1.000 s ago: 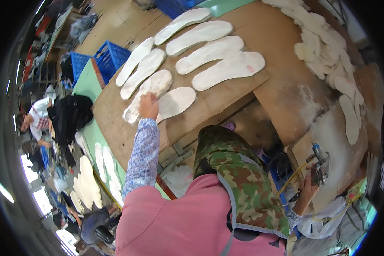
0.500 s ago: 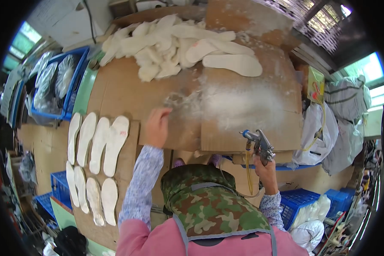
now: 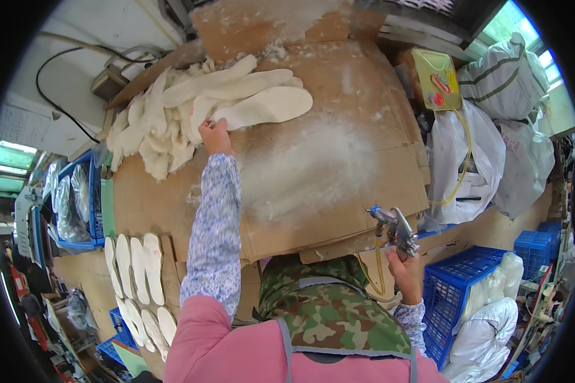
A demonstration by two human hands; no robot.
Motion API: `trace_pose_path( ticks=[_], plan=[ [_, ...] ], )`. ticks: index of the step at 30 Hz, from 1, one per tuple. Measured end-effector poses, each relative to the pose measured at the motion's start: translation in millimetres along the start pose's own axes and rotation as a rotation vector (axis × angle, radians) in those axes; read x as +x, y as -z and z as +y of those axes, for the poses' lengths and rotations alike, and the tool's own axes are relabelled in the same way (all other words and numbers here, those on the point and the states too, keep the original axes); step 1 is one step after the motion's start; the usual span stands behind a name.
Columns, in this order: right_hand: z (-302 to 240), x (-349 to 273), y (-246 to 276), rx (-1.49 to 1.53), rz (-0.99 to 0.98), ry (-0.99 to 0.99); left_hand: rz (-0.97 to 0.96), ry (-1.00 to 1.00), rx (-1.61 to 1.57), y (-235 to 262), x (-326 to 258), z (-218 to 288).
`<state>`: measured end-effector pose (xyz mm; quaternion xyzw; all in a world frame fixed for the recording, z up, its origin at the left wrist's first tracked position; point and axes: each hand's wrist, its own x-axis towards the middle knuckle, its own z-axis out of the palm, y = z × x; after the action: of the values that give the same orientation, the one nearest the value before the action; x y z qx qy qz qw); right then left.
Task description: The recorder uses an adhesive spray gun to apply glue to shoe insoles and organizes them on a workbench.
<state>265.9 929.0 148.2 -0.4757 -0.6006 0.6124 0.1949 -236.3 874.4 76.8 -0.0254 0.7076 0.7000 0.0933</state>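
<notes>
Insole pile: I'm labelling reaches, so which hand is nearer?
Left. The left hand is at the near edge of the insole pile, touching the end of a white insole; the right hand is farther off, lower right, holding a spray gun.

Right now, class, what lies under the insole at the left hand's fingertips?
Along the far edge of the insole, other pale insoles show; along its near edge, brown cardboard. Whatever lies directly beneath it is covered and cannot be seen.
</notes>
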Motion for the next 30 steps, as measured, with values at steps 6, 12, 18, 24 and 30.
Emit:
trace_pose_path(
  ticks=[6,12,18,24,30],
  plan=[
    [-6.5,34.7,46.5,0.22,-0.014,-0.001,-0.8,-0.031,-0.275,-89.3,-116.4,122.8],
    [-87.2,29.4,52.7,0.324,-0.085,0.17,-0.928,-0.037,0.101,-104.6,-157.0,108.9],
    [-126.9,27.5,27.1,0.054,-0.196,0.363,-1.056,-0.092,0.177,-116.6,-185.6,127.9],
    [-105.3,23.0,20.6,0.126,-0.036,0.375,-1.084,-0.307,0.304,-115.5,-192.4,137.1],
    [-100.9,12.9,14.3,0.168,-0.022,0.469,-1.189,-0.394,0.381,-116.6,-214.6,166.5]
  ],
)
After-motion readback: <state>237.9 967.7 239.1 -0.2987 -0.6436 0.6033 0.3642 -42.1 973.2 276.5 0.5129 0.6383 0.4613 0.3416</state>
